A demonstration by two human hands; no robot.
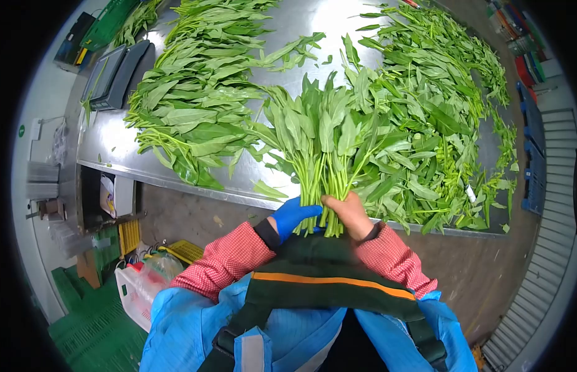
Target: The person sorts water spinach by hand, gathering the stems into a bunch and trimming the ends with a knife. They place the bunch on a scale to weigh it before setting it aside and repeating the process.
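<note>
A bunch of water spinach stands out over the near table edge, its leaves pointing away from me and the cut stem ends close to my apron. My left hand, in a blue glove, is wrapped round the stems from the left. From the right, my bare right hand grips the same stems, thumb across the front. Some fingers of both hands are hidden behind the stems. Right beside the bunch lies a loose heap of water spinach. To the left is a layered pile of water spinach.
The metal table carries both piles and scattered leaves. A dark scale-like device sits at its left. On the right heap lies a small white object. A white crate with plastic bags and green crates stand on the floor at left.
</note>
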